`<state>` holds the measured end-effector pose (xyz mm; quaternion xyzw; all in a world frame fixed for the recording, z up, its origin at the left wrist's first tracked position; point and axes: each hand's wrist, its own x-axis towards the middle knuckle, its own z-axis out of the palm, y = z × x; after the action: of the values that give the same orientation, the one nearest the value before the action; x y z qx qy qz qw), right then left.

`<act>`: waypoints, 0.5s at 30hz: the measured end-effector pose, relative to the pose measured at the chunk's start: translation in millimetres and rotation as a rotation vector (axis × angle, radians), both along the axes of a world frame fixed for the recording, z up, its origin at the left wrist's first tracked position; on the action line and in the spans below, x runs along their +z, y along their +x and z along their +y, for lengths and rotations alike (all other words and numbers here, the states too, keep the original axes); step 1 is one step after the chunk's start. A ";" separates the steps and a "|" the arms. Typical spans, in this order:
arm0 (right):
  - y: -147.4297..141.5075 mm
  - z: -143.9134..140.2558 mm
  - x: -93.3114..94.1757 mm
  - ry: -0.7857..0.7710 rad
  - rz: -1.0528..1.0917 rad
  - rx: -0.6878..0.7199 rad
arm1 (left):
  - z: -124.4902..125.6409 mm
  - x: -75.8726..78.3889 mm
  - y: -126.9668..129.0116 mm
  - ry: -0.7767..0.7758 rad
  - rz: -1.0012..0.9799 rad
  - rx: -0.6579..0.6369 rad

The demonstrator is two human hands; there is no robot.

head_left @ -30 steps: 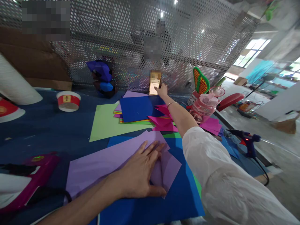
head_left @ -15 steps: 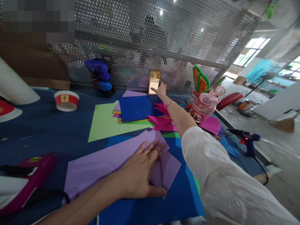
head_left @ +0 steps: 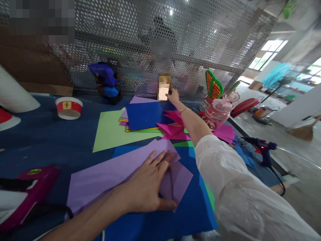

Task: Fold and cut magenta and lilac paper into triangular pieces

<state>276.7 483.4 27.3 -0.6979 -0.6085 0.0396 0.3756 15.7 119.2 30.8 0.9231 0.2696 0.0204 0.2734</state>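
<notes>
Spread flat, my left hand (head_left: 147, 182) presses on a folded sheet of light purple paper (head_left: 100, 177), with the thumb near the lower corner of its folded end. Beneath that sheet lies blue paper (head_left: 190, 207). My right hand (head_left: 173, 96) reaches far forward to a smartphone (head_left: 164, 90) standing upright against the perforated metal panel. Its thumb is at the right edge of the lit screen, and the other fingers are partly hidden beside the phone. Between the two hands sit a stack of coloured paper topped by a dark blue sheet (head_left: 145, 115) and folded pink paper pieces (head_left: 173, 129).
A light green sheet (head_left: 105, 130), a paper bowl (head_left: 69, 108) and a purple-and-blue figure (head_left: 107, 78) are at the left. A magenta device (head_left: 40, 180) is front left. A pink bottle (head_left: 218, 113) and a glue gun (head_left: 264, 149) stand right. The perforated panel (head_left: 132, 40) closes the back.
My right thumb has drawn back from the phone's screen to its right edge. My left hand stays on the purple paper. The view has shifted slightly.
</notes>
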 end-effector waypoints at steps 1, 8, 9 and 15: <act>0.2 0.3 -0.2 0.001 0.000 0.002 | 0.1 0.3 0.0 0.001 0.004 0.000; 6.5 -7.9 4.3 -0.013 -0.026 0.007 | -0.9 -2.0 0.0 0.045 -0.026 -0.003; 8.3 -10.9 6.0 -0.016 -0.038 0.003 | -0.8 -2.2 0.1 0.046 -0.014 -0.004; 17.5 -33.1 18.6 -0.045 -0.149 0.015 | 0.5 -1.9 1.4 0.052 0.051 -0.013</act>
<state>294.2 450.3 46.0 -0.7027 -0.6388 0.0039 0.3131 17.2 119.7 28.9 0.9319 0.2698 0.0021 0.2425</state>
